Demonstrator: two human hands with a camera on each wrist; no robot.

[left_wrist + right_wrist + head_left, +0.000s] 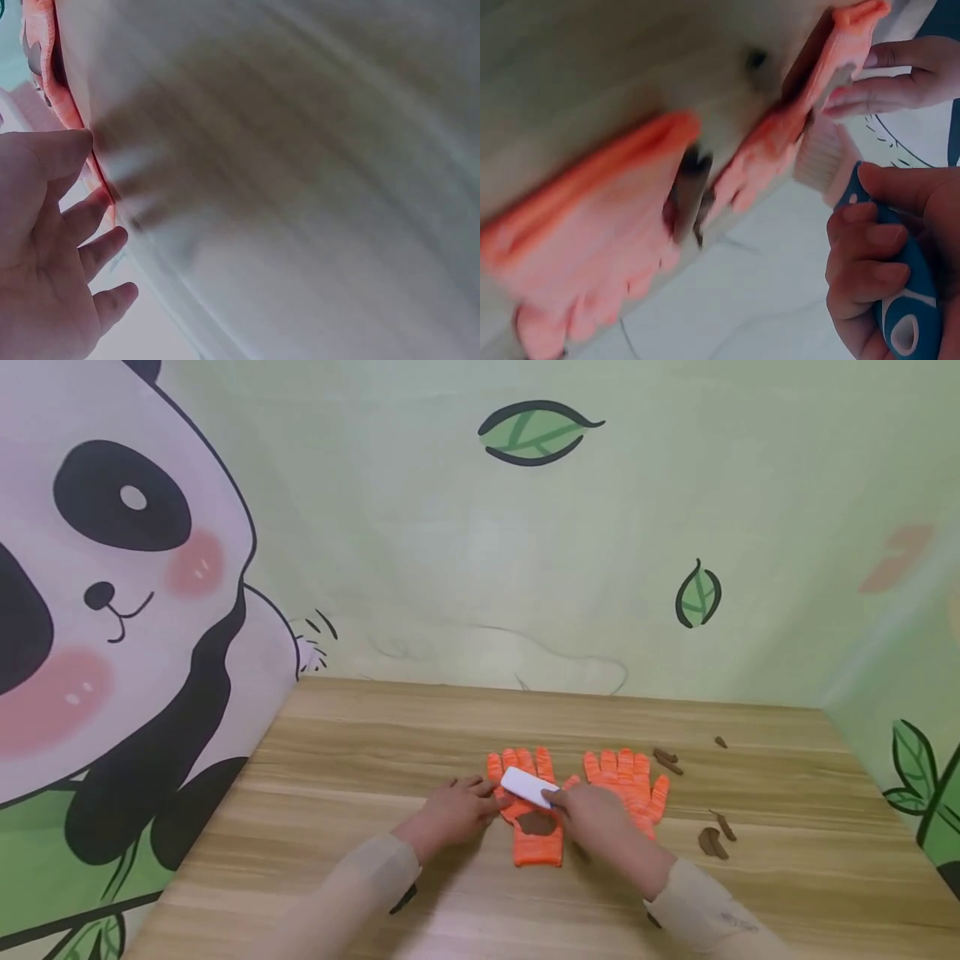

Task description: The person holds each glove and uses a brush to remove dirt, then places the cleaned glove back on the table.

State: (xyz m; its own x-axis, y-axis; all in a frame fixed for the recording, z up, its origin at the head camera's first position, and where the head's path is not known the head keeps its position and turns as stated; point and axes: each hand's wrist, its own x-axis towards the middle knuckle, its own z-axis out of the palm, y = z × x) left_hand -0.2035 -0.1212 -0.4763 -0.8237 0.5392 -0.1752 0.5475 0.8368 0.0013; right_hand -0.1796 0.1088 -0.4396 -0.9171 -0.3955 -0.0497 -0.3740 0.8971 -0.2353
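Note:
Two orange knitted gloves lie on the table, fingers pointing away. A brown patch (536, 822) covers part of the palm of the left glove (537, 852). My right hand (602, 820) grips a brush (527, 786) with a white head and a blue handle (917, 311); its pale bristles (817, 159) face that glove, near the brown patch. My left hand (459, 810) rests at the same glove's left edge, with extended, spread fingers (105, 251). The other glove (628, 781) lies to the right, partly hidden by my right hand. A brown piece (690, 193) shows between the gloves.
Several dry brown scraps lie right of the gloves: a pair of strips (667, 760), a small bit (721, 742), a rounded piece (710, 842) and a thin strip (724, 827). Behind the wooden table (360, 735) hangs a pale green panda-printed backdrop (390, 527).

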